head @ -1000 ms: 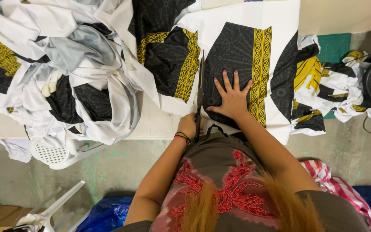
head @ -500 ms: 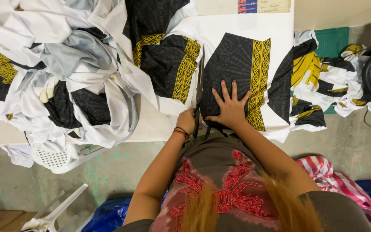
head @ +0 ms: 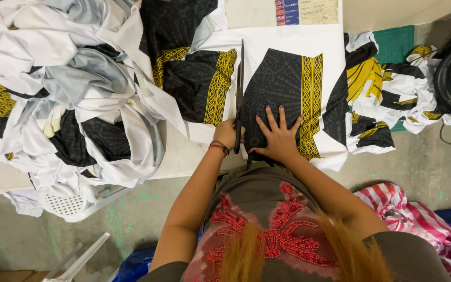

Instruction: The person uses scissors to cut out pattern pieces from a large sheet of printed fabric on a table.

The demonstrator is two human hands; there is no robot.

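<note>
Counter heaped with printed fabric. Left hand closed round scissors, long axis running away from the person, tips pointing to the far edge. Right hand flat, fingers spread, pinning black-and-gold panel.

A single camera, worn on the person's head, looks almost straight down, so the person's own hair and chest fill the bottom of the view and both forearms reach up and away from it. It sits close above the work: the left hand and right hand lie near the middle (the near edge of the tabletop crosses just below them). The tabletop runs off the top edge, and the floor shows below. No second view shares the scene.
</note>
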